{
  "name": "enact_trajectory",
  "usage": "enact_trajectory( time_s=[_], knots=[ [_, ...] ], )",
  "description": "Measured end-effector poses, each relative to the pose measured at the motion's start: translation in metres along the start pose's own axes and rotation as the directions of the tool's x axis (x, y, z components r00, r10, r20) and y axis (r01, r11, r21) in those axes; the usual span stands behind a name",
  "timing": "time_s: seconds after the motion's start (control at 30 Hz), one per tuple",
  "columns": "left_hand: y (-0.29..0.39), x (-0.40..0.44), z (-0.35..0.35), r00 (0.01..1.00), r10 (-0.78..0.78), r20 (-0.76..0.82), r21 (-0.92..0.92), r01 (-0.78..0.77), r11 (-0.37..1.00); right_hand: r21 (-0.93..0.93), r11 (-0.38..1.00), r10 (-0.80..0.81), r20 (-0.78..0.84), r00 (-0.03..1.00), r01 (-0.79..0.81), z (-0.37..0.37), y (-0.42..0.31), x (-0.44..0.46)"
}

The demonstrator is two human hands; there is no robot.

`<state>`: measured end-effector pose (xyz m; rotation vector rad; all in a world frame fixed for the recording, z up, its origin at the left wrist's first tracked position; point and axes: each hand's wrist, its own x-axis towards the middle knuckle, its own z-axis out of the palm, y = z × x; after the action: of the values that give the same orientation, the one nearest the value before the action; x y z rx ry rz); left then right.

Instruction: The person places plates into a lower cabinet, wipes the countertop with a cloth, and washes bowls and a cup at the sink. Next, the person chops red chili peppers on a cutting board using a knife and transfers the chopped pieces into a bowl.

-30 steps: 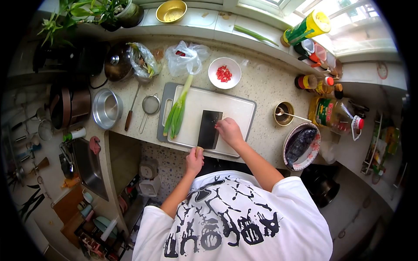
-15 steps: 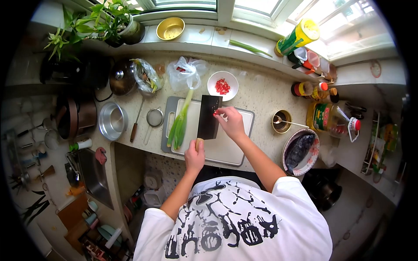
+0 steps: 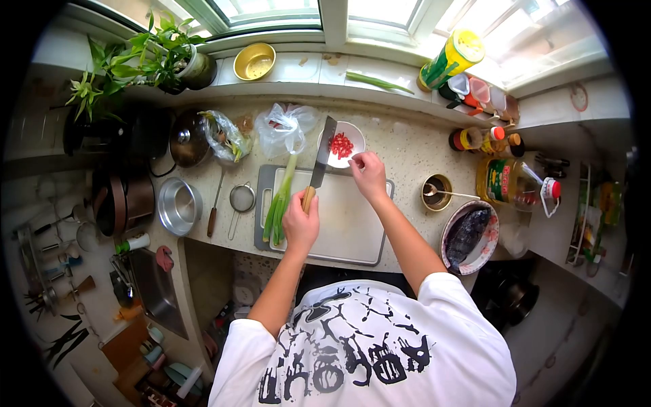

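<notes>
My left hand (image 3: pixel 300 222) grips the wooden handle of a cleaver (image 3: pixel 323 156). Its blade is seen nearly edge-on and slants up to the left rim of a white bowl (image 3: pixel 353 134). Chopped red pieces (image 3: pixel 341 145), pepper by the look of them, lie in this bowl. At its near right rim is my right hand (image 3: pixel 369 176), thumb and fingers drawn together; anything between the fingertips is too small to make out. Under both hands lies a white cutting board (image 3: pixel 346 224) with a grey edge. Scallions (image 3: pixel 279 203) rest along its left side.
To the right, a dark fish (image 3: pixel 468 234) lies in a patterned basin beside a small tin (image 3: pixel 437 192) with a spoon. Oil and sauce bottles (image 3: pixel 500 180) stand behind. A strainer (image 3: pixel 242 198), metal pot (image 3: pixel 179 205) and plastic bag (image 3: pixel 286 125) are at the left.
The cleaver has moved away from me and turned from flat to nearly edge-on beside the bowl. My right hand has left the blade, where it touched red bits, for the bowl's rim.
</notes>
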<state>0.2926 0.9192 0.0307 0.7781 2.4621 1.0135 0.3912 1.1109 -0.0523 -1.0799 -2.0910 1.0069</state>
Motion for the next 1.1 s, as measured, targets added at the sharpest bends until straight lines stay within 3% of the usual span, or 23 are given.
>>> enact_trajectory(
  time_s=[0.13,0.23,0.33,0.47,0.67,0.77,0.87,1.0,1.1],
  knots=[
    [-0.018,-0.007,0.001,0.983,-0.156,0.095,-0.255,0.176,0.951,0.083,0.993,0.076,0.026,0.997,-0.078,-0.012,0.005,-0.025],
    [-0.016,-0.024,-0.008,0.961,-0.182,0.209,-0.539,0.268,0.799,0.042,0.993,0.105,0.032,0.994,-0.106,-0.028,0.006,-0.057],
    [-0.032,-0.046,-0.016,0.924,-0.242,0.295,-0.653,0.38,0.655,0.049,0.976,0.203,0.128,0.971,-0.211,-0.044,0.01,-0.099],
    [-0.056,-0.077,-0.021,0.886,-0.279,0.371,-0.637,0.461,0.617,0.003,0.967,0.24,0.31,0.92,-0.253,-0.056,0.023,-0.155],
    [-0.093,-0.128,-0.002,0.846,-0.28,0.453,-0.651,0.529,0.544,-0.037,0.921,0.337,0.575,0.746,-0.387,-0.072,-0.004,-0.197],
    [-0.1,-0.142,0.006,0.829,-0.307,0.468,-0.65,0.558,0.516,-0.013,0.941,0.3,0.494,0.816,-0.338,-0.071,0.003,-0.21],
    [-0.115,-0.152,0.018,0.837,-0.328,0.439,-0.653,0.548,0.523,-0.16,0.95,0.303,0.262,0.916,-0.268,-0.061,0.017,-0.193],
    [-0.129,-0.151,0.025,0.856,-0.36,0.371,-0.599,0.517,0.612,-0.193,0.959,0.224,0.07,0.972,-0.207,-0.043,0.02,-0.118],
    [-0.136,-0.15,0.027,0.858,-0.384,0.341,-0.538,0.513,0.669,-0.292,0.942,0.18,0.017,0.984,-0.167,-0.018,0.028,-0.066]
  ],
)
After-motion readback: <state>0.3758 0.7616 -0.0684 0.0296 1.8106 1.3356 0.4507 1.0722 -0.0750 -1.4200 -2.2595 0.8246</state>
